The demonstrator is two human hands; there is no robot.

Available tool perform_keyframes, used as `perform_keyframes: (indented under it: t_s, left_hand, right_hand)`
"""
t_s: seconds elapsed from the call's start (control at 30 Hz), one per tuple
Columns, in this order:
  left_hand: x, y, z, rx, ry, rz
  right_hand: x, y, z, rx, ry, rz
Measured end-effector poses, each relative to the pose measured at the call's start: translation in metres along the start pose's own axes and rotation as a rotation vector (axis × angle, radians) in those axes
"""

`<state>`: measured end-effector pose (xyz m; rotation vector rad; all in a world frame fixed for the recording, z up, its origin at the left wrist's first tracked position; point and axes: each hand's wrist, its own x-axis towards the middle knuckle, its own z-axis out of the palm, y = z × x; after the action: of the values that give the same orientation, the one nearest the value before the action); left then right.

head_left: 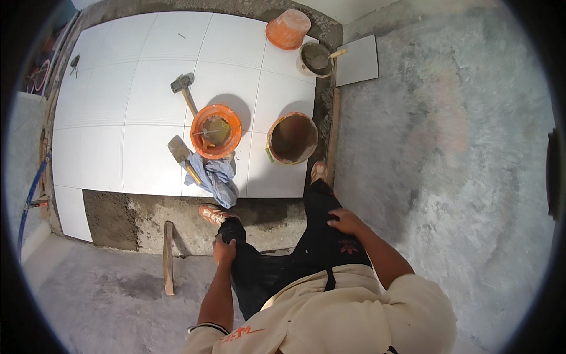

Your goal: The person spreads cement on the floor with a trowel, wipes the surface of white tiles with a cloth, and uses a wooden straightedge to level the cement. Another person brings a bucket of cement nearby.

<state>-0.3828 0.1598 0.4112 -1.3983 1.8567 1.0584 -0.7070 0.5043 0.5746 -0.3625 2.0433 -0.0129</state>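
Note:
My left hand (224,251) rests against the left leg of my black trousers (268,277) at the knee; its fingers are mostly hidden. On the other thigh lies my right hand (346,222), fingers stretched over the cloth and holding nothing. Beyond my feet, an orange bucket (203,148) with murky water stands on white tiles (150,156). A mallet (184,88) leans its handle toward it. A trowel (179,150) lies partly on a crumpled blue cloth (219,180) beside that bucket. To the right is another bucket (293,138), its inside dark.
At the far right are an upturned orange bucket (288,29), a mortar bucket (316,60) with a handled tool in it, and a loose tile (357,61). A wooden strip (168,258) crosses the rough step edge. Grey concrete floor (448,177) stretches right.

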Motion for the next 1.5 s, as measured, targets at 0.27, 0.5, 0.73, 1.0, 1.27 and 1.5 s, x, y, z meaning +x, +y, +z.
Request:
perform_keyframes:
  t_s: [0.27,0.5,0.73,1.0,1.27,1.5]
  left_hand:
    - [0.092,0.152,0.102,-0.258,0.007,0.095]
    - [0.148,0.257,0.209,-0.814,0.12,-0.34]
    - [0.168,0.408,0.242,-1.089,0.116,-0.546]
    - [0.155,0.442,0.202,-1.15,0.161,-0.136]
    - [0.031,0.418,0.106,-1.36,-0.057,0.112]
    - [-0.055,0.317,0.024,-1.538,-0.102,0.197]
  right_hand:
    - [0.068,0.12,-0.061,-0.013,0.087,0.137]
    - [0.147,0.206,-0.132,-0.081,0.167,0.188]
    - [0.14,0.255,-0.181,0.024,0.108,0.294]
    - [0.148,0.28,-0.137,0.246,0.191,0.025]
    - [0.074,0.291,-0.148,0.704,0.056,0.27]
    - [-0.01,0.334,-0.047,1.004,0.205,0.2]
